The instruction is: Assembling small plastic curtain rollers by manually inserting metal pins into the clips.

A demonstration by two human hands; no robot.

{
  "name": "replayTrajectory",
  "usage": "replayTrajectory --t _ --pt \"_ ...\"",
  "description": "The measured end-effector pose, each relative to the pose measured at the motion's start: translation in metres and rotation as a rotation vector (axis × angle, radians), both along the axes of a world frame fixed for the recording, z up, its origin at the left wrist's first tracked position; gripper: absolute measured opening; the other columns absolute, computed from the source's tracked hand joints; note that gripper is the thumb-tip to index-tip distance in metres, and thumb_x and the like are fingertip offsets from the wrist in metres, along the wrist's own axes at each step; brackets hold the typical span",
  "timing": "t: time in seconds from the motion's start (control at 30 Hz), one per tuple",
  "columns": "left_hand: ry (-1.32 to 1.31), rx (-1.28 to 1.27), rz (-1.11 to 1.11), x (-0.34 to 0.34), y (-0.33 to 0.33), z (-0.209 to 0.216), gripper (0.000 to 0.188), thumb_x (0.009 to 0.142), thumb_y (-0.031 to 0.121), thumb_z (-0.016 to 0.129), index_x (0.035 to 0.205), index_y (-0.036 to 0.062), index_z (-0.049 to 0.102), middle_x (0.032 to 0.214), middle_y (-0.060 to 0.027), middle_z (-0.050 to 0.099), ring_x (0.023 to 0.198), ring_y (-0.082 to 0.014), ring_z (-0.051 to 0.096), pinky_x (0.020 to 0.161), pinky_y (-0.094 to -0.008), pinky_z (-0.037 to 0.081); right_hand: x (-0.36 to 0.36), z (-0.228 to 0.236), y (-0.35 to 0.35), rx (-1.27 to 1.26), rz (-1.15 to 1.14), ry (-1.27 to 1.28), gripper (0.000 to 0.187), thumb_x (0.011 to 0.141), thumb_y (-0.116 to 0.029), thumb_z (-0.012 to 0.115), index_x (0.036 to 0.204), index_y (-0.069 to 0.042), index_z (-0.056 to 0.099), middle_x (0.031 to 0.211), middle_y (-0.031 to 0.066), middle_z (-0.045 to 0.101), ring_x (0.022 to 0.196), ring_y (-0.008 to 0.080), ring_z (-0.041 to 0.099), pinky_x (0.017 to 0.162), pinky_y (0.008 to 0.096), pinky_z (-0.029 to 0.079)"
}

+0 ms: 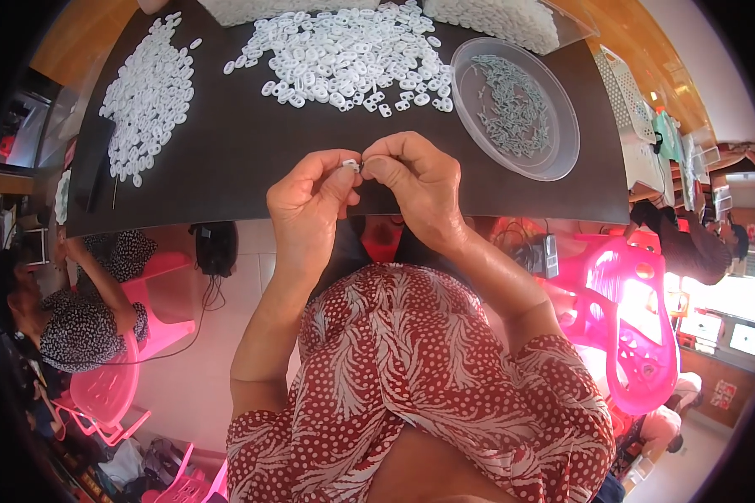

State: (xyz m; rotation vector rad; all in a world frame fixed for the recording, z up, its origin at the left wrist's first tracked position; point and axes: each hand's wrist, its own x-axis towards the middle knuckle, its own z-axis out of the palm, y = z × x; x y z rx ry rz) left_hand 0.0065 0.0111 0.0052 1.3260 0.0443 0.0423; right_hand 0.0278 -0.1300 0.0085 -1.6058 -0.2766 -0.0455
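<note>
Over the near edge of the dark table, my left hand [309, 194] pinches a small white plastic piece [350, 165] between thumb and fingertips. My right hand [419, 186] meets it from the other side, its thumb and forefinger pressed together at the piece; whatever they hold is too small to make out. Beyond my hands lies a big heap of white oval plastic pieces with holes [344, 59]. A round clear tray [564, 126] to the right holds many small grey screws [514, 105]. Another pile of white oval pieces [149, 101] spreads along the left.
Clear containers of white pieces [495, 21] stand at the table's far side. A dark long object [101, 163] lies at the left edge. Pink plastic chairs [642, 327] flank me, and a person in a patterned top [84, 327] sits at the left. A white perforated basket [627, 96] is at right.
</note>
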Motion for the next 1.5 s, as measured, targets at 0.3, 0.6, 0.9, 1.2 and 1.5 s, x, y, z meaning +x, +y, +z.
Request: replayTrajectory --t 0.3,0.6,0.9,1.2,1.5 --pt "0.003 0.051 0.06 -0.006 -0.003 0.0 0.011 0.088 0.003 0.059 0.096 -0.0014 0.065 0.078 -0.0013 0.061 0.062 -0.0053 0.053 0.052 -0.0171 0.041 -0.001 -0.007 0.001 0.005 0.041 -0.004 0.006 0.086 0.002 0.058 0.09 0.005 0.061 0.082 0.0055 0.063 0.075 0.0088 0.058 0.07 0.0226 0.049" --pt "-0.017 0.174 0.126 -0.01 -0.008 -0.001 0.008 0.088 0.0 0.058 0.093 -0.0027 0.063 0.077 -0.0024 0.061 0.061 -0.0059 0.052 0.053 -0.0193 0.043 -0.002 -0.012 0.007 0.005 0.03 -0.035 0.002 0.084 0.003 0.056 0.083 0.003 0.057 0.077 0.0062 0.061 0.071 0.0115 0.058 0.066 0.025 0.048" --pt "0.016 0.011 0.2 -0.013 -0.006 -0.012 0.009 0.088 0.001 0.058 0.094 -0.0025 0.064 0.077 -0.0028 0.063 0.058 -0.0051 0.051 0.049 -0.0176 0.04 0.003 -0.02 0.015 -0.326 -0.015 -0.415 0.003 0.081 0.001 0.056 0.082 -0.001 0.058 0.077 0.0102 0.058 0.066 0.0254 0.055 0.061 0.0335 0.045" --pt "0.017 -0.032 0.214 -0.014 0.002 -0.012 0.012 0.088 0.004 0.06 0.095 -0.0039 0.065 0.075 -0.0039 0.062 0.056 -0.0059 0.052 0.048 -0.0166 0.039 0.002 -0.013 0.016 -0.139 0.101 0.031 0.005 0.083 -0.003 0.058 0.086 0.001 0.06 0.078 0.0113 0.059 0.071 0.0212 0.059 0.064 0.0315 0.047" --pt "0.025 -0.065 0.204 -0.015 0.004 -0.017 0.011 0.089 0.003 0.057 0.096 -0.0027 0.064 0.077 -0.0028 0.062 0.06 -0.0051 0.052 0.049 -0.017 0.04 0.009 -0.013 0.019 -0.333 0.105 -0.35 0.002 0.078 -0.003 0.06 0.077 -0.001 0.06 0.073 0.0097 0.058 0.068 0.0278 0.055 0.062 0.0359 0.045"
